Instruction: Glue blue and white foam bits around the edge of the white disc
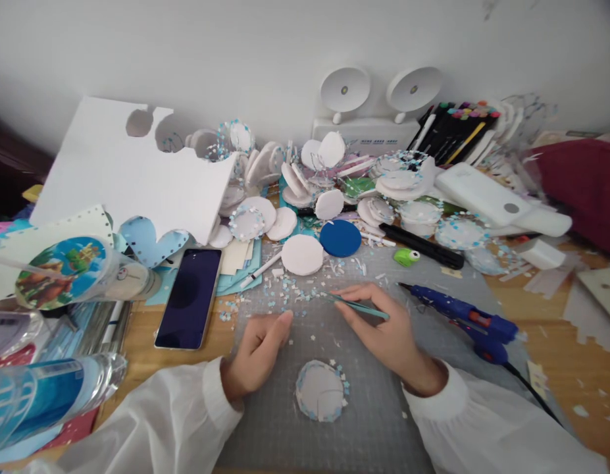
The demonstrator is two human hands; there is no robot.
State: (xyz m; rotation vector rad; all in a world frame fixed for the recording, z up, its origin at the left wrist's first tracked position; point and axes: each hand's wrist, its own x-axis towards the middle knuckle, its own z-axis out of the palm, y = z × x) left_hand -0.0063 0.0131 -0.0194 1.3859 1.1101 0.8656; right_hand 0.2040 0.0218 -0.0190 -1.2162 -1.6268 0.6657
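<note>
My right hand (381, 322) pinches a pair of teal tweezers (360, 307), whose tips point left at a scatter of tiny white and blue pieces (287, 289). Loosely curled, my left hand (261, 351) rests on the grey cutting mat (374, 428), its thumb against the bent fingers and nothing seen in it. Between my forearms lies a round white disc (322, 392) edged with small blue and white bits, touched by neither hand. Beyond the scattered pieces are a plain white foam disc (303, 255) and a dark blue disc (340, 237).
A blue glue gun (462, 316) with a cord lies right, near a black utility knife (423, 245) and green frog-like item (406, 256). Left are a phone (189, 299), lidded cup (82, 271) and bottle (52, 395). White discs (329, 204) pile up behind; a cut foam board (122, 164) leans there.
</note>
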